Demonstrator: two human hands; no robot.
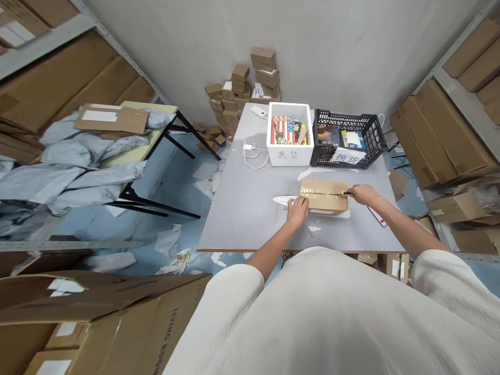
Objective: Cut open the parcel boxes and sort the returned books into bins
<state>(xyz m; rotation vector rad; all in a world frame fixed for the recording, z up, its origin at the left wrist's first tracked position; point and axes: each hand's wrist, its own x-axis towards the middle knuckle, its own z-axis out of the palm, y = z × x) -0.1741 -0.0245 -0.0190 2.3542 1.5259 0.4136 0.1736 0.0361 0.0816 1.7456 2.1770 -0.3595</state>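
Observation:
A taped cardboard box (326,203) lies on the grey table (242,213), with white paper partly under it. My left hand (298,211) grips the box's near left corner, fingers bent over the top edge. At the box's right end, my right hand (361,194) is closed around a utility knife (346,193) with a bit of yellow showing. Its tip is at the taped seam that runs across the top. Just right of the box, a flat pink-and-white item (377,216) lies partly hidden by my right forearm.
Behind the box stand a white foam bin (291,156) and a black plastic crate (375,143), both holding books. A white cable (255,159) lies left of them. Grey parcels cover a side table (156,146) on the left. Stacked cartons (238,88) stand by the wall.

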